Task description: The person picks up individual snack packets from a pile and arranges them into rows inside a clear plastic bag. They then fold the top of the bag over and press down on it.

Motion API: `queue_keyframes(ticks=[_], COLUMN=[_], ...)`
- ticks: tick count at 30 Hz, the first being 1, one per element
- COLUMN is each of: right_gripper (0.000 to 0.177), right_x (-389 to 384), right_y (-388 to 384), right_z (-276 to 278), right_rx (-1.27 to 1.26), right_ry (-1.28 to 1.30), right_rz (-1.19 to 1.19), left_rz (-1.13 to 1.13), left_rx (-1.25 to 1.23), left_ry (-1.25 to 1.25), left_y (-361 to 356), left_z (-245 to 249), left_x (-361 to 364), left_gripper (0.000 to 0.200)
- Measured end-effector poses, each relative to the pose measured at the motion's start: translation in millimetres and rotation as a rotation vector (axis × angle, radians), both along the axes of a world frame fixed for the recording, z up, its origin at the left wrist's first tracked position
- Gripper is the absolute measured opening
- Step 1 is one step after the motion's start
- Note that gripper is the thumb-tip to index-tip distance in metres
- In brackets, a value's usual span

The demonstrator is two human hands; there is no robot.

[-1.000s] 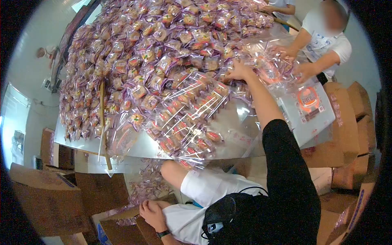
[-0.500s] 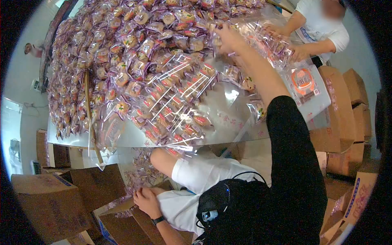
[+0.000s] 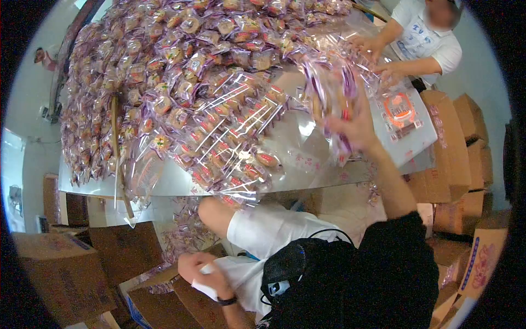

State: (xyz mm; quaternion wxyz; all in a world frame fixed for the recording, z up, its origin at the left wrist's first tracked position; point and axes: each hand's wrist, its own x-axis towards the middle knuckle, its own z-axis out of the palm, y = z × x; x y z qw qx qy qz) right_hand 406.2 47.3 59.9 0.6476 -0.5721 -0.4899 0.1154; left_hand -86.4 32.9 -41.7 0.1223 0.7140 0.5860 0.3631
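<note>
My right hand (image 3: 353,126) grips several wrapped pastries (image 3: 323,90) in clear and purple film, blurred by motion, above the table's right part. Low on the left, by my knee, is my left hand (image 3: 205,274), a dark band at its wrist. A white patch shows at this hand; what it is and how the fingers lie I cannot make out. In front of me a large clear bag (image 3: 235,137) with rows of wrapped pastries lies at the table's near edge. Behind it is a big heap of wrapped pastries (image 3: 164,60).
Across the table's right corner, a co-worker's hands (image 3: 378,60) are at a clear plastic bag. A printed bag (image 3: 402,112) lies on the white tabletop (image 3: 296,178). A thin wooden strip (image 3: 116,142) stands at the left. Cardboard boxes (image 3: 60,274) stand left and right (image 3: 460,211).
My right hand has come back from the heap towards me, with wrapped pastries now in it. My left hand has shifted slightly, and white shows at it. The co-worker's hands have moved a little left.
</note>
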Motion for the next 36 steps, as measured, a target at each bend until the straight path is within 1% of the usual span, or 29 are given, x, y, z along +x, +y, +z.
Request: queue_keyframes(ticks=[1, 2, 3, 4, 5, 6, 8, 9, 12, 13, 15, 16, 17, 18, 19, 20, 22, 23, 24, 26, 27, 28, 30, 31, 34, 35, 36], right_gripper=[0.104, 0.104, 0.104, 0.105, 0.107, 0.109, 0.113, 0.115, 0.113, 0.110, 0.104, 0.102, 0.100, 0.098, 0.088, 0.084, 0.077, 0.076, 0.075, 0.075, 0.076, 0.076, 0.079, 0.081, 0.084, 0.085, 0.087], right_x=[-18, -37, -57, -75, -89, -100, -108, -111, -125, -128, -132, -132, -134, -137, -141, -145, -145, -143, -139, -129, -127, -128, -126, -125, -131, -128, -118], right_y=[-10, -16, -22, -28, -33, -36, -42, -43, -48, -49, -49, -45, -43, -41, -33, -29, -18, -14, -9, -6, -6, -7, -17, -21, -33, -38, -42], right_z=[-4, -1, 1, 10, 2, -11, -40, -47, -40, -37, -31, -30, -31, -33, -35, -45, -66, -71, -74, -79, -82, -86, -89, -89, -86, -84, -81], right_rx=[0.010, 0.001, 0.004, -0.010, -0.018, -0.025, 0.008, 0.027, 0.110, 0.112, 0.127, 0.132, 0.130, 0.122, 0.188, 0.130, 0.027, -0.034, -0.092, -0.129, -0.114, -0.104, -0.092, -0.084, 0.086, 0.042, 0.000], right_ry=[0.200, 0.406, 0.619, 0.830, 0.849, 0.870, 0.436, 0.219, 0.237, 0.106, -0.157, -0.175, -0.189, -0.203, -0.231, -0.054, 0.296, 0.361, 0.425, 0.501, 0.517, 0.540, 0.373, 0.288, 0.277, 0.263, 0.251], right_rz=[0.022, 0.068, 0.097, 0.132, 0.134, 0.130, 0.139, 0.142, 0.399, 0.348, 0.220, 0.253, 0.280, 0.300, 0.234, 0.238, 0.243, 0.225, 0.207, 0.193, 0.202, 0.215, 0.193, 0.179, 0.237, 0.241, 0.242], left_rz=[-0.125, -0.366, -0.513, -0.630, -0.725, -0.793, -0.901, -0.953, -0.861, -0.849, -0.812, -0.797, -0.713, -0.691, -0.674, -0.656, -0.725, -0.760, -0.761, -0.747, -0.833, -0.748, -0.570, -0.514, -0.528, -0.550, -0.575], left_rx=[-0.043, -0.053, -0.268, -0.556, -0.809, -1.111, -1.710, -1.611, -1.436, -1.349, -1.393, -1.423, -1.262, -1.191, -1.124, -1.055, -1.077, -1.079, -1.034, -0.940, -0.776, -0.874, -1.066, -1.057, -0.900, -0.846, -0.793], left_ry=[-0.143, -0.204, -0.275, -0.421, -0.588, -0.918, -1.596, -1.609, -1.159, -1.088, -1.097, -1.094, -1.128, -1.041, -0.960, -0.886, -0.758, -0.699, -0.671, -0.611, -0.665, -0.744, -0.899, -1.026, -1.104, -1.045, -0.983], left_y=[-19, -33, -37, -39, -34, -24, -3, -1, 1, -2, 0, 1, -5, -3, 4, 11, 50, 66, 73, 80, 75, 71, 65, 60, 62, 59, 55], left_z=[1, 17, 62, 66, 66, 60, 45, 51, 77, 72, 68, 70, 73, 69, 61, 52, 33, 28, 35, 48, 45, 42, 45, 54, 39, 37, 47], left_x=[29, 65, 107, 129, 145, 154, 171, 177, 176, 174, 172, 172, 172, 171, 170, 170, 170, 174, 180, 186, 190, 191, 194, 197, 201, 199, 197], left_gripper=[0.026, 0.038, 0.049, 0.070, 0.079, 0.079, 0.080, 0.072, 0.061, 0.052, 0.053, 0.054, 0.037, 0.037, 0.038, 0.039, 0.038, 0.037, 0.038, 0.040, 0.043, 0.044, 0.049, 0.051, 0.046, 0.049, 0.052])
